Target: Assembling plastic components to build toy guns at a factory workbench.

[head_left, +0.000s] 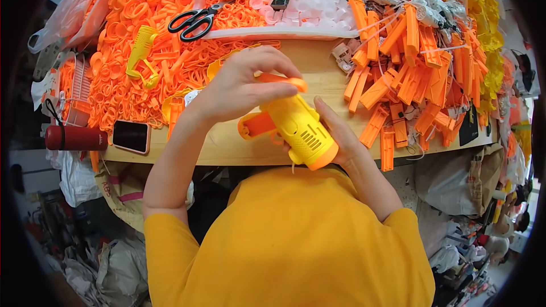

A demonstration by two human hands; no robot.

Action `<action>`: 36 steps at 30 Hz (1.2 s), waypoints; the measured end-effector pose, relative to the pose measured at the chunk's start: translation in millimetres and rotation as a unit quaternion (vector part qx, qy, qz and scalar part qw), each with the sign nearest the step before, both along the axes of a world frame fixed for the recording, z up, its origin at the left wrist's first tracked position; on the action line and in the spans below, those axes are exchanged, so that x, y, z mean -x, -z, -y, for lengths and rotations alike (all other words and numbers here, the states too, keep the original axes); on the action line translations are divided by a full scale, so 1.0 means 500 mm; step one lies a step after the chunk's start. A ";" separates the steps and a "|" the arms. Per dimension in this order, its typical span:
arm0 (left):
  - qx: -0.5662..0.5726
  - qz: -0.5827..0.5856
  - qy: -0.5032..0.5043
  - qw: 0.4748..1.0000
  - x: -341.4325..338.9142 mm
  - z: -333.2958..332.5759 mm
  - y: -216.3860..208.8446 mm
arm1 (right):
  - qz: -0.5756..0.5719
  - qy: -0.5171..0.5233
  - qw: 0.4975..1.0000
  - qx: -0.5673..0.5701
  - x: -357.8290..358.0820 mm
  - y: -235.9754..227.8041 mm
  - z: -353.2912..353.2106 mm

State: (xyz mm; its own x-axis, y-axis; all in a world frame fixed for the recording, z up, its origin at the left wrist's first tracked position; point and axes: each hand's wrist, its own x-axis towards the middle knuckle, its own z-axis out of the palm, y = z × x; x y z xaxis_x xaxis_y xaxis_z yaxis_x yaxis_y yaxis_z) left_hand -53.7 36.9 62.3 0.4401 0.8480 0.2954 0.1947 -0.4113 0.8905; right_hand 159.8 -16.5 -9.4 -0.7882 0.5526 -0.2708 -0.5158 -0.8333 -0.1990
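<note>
A yellow plastic toy gun with vent slots and an orange handle is held tilted over the table's near edge. My right hand is wrapped round its body from the right, with most of the fingers hidden behind it. My left hand reaches over its far end. The thumb and fingers there close on an orange ring-shaped piece touching that end. Another orange band circles the end nearest my chest.
Loose orange parts cover the table's left, with a yellow half shell and black scissors. A tray holds clear caps at the back. Wired orange battery boxes pile up on the right. A phone and red flask lie front left.
</note>
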 end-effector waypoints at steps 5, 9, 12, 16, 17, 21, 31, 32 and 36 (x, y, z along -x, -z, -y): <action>0.261 -0.103 0.147 0.949 -0.021 -0.009 -0.004 | 0.115 -0.081 0.988 -0.059 0.015 -0.025 -0.005; 0.323 -0.140 0.209 0.912 -0.021 -0.011 0.006 | 0.182 -0.088 0.971 -0.129 0.031 -0.024 -0.010; 0.322 -0.151 0.186 0.916 -0.013 -0.004 0.012 | 0.134 -0.098 0.980 -0.106 0.027 -0.023 -0.007; 0.365 -0.044 0.127 0.921 -0.007 0.018 0.027 | 0.059 -0.097 0.990 -0.078 0.015 -0.009 -0.017; 0.404 0.011 0.100 0.909 -0.007 0.024 0.030 | 0.068 -0.089 0.989 -0.093 0.014 -0.004 -0.016; 0.404 0.114 -0.023 0.907 -0.029 0.053 0.048 | 0.164 -0.036 0.977 -0.133 0.029 -0.022 -0.009; 0.194 0.058 -0.020 0.979 -0.006 0.029 0.017 | -0.031 0.010 0.998 0.046 0.010 -0.010 -0.044; 0.114 0.008 -0.039 0.993 0.002 0.033 0.004 | -0.030 0.014 0.998 0.045 0.005 -0.012 -0.044; -0.110 -0.123 -0.020 0.986 0.031 0.056 0.019 | -0.011 0.094 0.995 0.013 -0.013 -0.012 -0.048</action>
